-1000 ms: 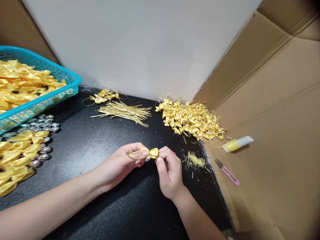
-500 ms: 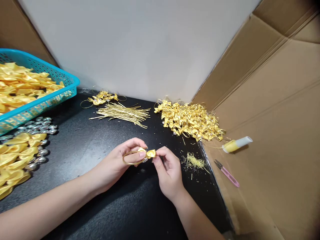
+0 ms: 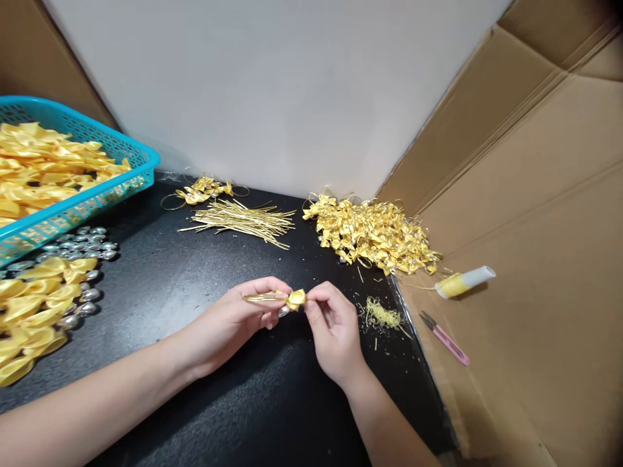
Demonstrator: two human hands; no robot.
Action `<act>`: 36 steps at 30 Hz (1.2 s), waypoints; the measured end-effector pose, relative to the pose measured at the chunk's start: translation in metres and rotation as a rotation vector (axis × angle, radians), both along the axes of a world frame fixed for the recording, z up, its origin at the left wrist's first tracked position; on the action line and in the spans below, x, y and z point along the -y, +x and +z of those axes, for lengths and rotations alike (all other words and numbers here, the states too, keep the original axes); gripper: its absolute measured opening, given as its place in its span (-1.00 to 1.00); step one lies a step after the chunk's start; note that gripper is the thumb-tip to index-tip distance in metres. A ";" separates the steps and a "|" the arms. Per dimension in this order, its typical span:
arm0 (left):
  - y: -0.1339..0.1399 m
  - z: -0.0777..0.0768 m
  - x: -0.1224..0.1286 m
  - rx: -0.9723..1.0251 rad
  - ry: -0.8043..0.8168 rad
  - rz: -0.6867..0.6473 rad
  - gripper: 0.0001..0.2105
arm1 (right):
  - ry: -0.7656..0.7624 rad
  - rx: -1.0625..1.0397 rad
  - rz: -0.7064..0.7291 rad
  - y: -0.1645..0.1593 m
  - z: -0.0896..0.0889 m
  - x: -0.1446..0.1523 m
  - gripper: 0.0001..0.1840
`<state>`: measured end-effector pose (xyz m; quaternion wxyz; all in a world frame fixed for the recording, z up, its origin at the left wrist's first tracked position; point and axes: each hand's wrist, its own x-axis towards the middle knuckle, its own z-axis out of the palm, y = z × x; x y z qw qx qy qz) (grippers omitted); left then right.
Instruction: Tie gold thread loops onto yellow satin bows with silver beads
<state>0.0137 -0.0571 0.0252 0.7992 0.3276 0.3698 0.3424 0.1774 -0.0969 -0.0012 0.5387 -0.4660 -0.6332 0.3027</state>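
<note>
Over the middle of the black table I hold a small yellow satin bow [image 3: 296, 299]. My left hand [image 3: 250, 311] is closed around its left side, with thumb and fingers covering part of it. A gold cord loop [image 3: 263, 298] sticks out leftward over that hand, seen nearly edge-on. Below the bow a silver bead [image 3: 283, 312] shows between the fingers. My right hand [image 3: 333, 327] pinches at the bow's right tip with thumb and forefinger; whether a thread is also in the pinch cannot be made out.
A turquoise basket [image 3: 154, 161] of yellow bows stands left, with loose bows [image 3: 39, 311] and silver beads [image 3: 87, 295] before it. Gold cords [image 3: 246, 220] and finished bows [image 3: 374, 233] lie behind. At right are thread scraps [image 3: 382, 314], a thread spool [image 3: 464, 283] and pink snips [image 3: 450, 344].
The gold loop has turned from an open oval to nearly edge-on, and the bow has tilted in my fingers. Both hands stay close together; the view has shifted slightly.
</note>
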 end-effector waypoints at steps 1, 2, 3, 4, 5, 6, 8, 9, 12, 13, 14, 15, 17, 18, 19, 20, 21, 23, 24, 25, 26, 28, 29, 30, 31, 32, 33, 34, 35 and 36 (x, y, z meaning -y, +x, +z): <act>0.000 0.000 0.000 0.001 -0.004 0.000 -0.88 | 0.012 0.014 -0.009 0.000 0.001 0.000 -0.84; 0.000 0.000 0.000 0.001 -0.007 0.001 -0.88 | 0.022 0.028 -0.016 0.000 0.002 0.001 -0.84; 0.000 -0.001 0.000 0.001 -0.009 0.001 -0.88 | 0.032 0.041 -0.022 0.001 0.003 0.001 -0.84; 0.000 -0.001 -0.001 -0.001 -0.012 0.002 -0.87 | 0.042 0.056 -0.025 0.001 0.004 0.001 -0.84; 0.000 -0.002 -0.001 -0.001 -0.013 0.003 -0.87 | 0.055 0.071 -0.024 0.001 0.005 0.002 -0.84; 0.000 -0.002 -0.001 -0.003 -0.012 0.002 -0.87 | 0.071 0.088 -0.024 0.001 0.006 0.002 -0.84; -0.001 -0.003 -0.001 -0.012 -0.006 0.001 -0.86 | 0.105 0.131 -0.028 0.001 0.008 0.002 -0.83; -0.001 -0.003 -0.001 -0.019 0.000 0.002 -0.86 | 0.121 0.153 -0.032 0.001 0.009 0.002 -0.83; 0.000 -0.003 0.000 -0.042 0.016 0.010 -0.86 | 0.153 0.204 -0.047 0.001 0.010 0.002 -0.82; 0.001 -0.003 0.001 -0.046 0.015 0.013 -0.86 | 0.157 0.210 -0.048 0.001 0.010 0.002 -0.82; 0.001 -0.002 0.001 -0.046 0.011 0.016 -0.86 | 0.159 0.211 -0.049 0.000 0.010 0.002 -0.82; 0.002 -0.002 0.001 -0.044 0.006 0.017 -0.85 | 0.161 0.209 -0.050 0.000 0.010 0.002 -0.82; 0.002 -0.003 0.001 -0.034 -0.004 0.021 -0.85 | 0.161 0.201 -0.055 0.000 0.010 0.002 -0.82; 0.002 -0.003 0.001 -0.026 -0.008 0.022 -0.85 | 0.160 0.196 -0.058 0.000 0.010 0.002 -0.82; 0.002 -0.004 0.001 -0.020 -0.013 0.023 -0.84 | 0.156 0.190 -0.059 0.000 0.010 0.002 -0.82; 0.002 -0.004 0.001 -0.014 -0.017 0.025 -0.84 | 0.151 0.184 -0.060 0.000 0.010 0.002 -0.83; 0.002 -0.005 0.001 -0.010 -0.021 0.026 -0.83 | 0.145 0.180 -0.057 0.000 0.009 0.002 -0.83; 0.002 -0.006 0.001 -0.007 -0.029 0.026 -0.82 | 0.127 0.166 -0.046 0.000 0.008 0.002 -0.83; 0.002 -0.006 0.001 -0.006 -0.034 0.026 -0.82 | 0.110 0.154 -0.040 0.000 0.007 0.002 -0.83; 0.002 -0.006 0.001 -0.004 -0.038 0.027 -0.81 | 0.088 0.137 -0.035 -0.001 0.006 0.002 -0.84; 0.003 -0.006 0.001 -0.001 -0.041 0.030 -0.81 | 0.060 0.116 -0.030 -0.001 0.005 0.002 -0.84; 0.003 -0.006 0.001 0.012 -0.042 0.043 -0.77 | -0.009 0.067 -0.024 -0.002 0.001 0.003 -0.86; 0.003 -0.006 0.001 0.020 -0.041 0.048 -0.75 | -0.043 0.045 -0.021 -0.003 0.000 0.003 -0.86; 0.003 -0.007 0.001 0.028 -0.040 0.052 -0.73 | -0.069 0.027 -0.019 -0.003 -0.001 0.002 -0.86; 0.003 -0.007 0.001 0.034 -0.040 0.054 -0.72 | -0.088 0.014 -0.017 -0.003 -0.002 0.002 -0.87; 0.003 -0.008 0.001 0.038 -0.043 0.058 -0.72 | -0.099 0.007 -0.014 -0.003 -0.003 0.002 -0.87; 0.003 -0.009 0.001 0.041 -0.047 0.063 -0.72 | -0.102 0.005 -0.013 -0.002 -0.003 0.002 -0.87; 0.003 -0.009 0.001 0.042 -0.052 0.070 -0.72 | -0.099 0.008 -0.011 -0.002 -0.003 0.002 -0.87; 0.003 -0.010 0.001 0.040 -0.056 0.078 -0.72 | -0.093 0.012 -0.013 -0.002 -0.003 0.002 -0.87; 0.002 -0.010 0.001 0.037 -0.060 0.084 -0.72 | -0.084 0.016 -0.017 -0.001 -0.002 0.002 -0.86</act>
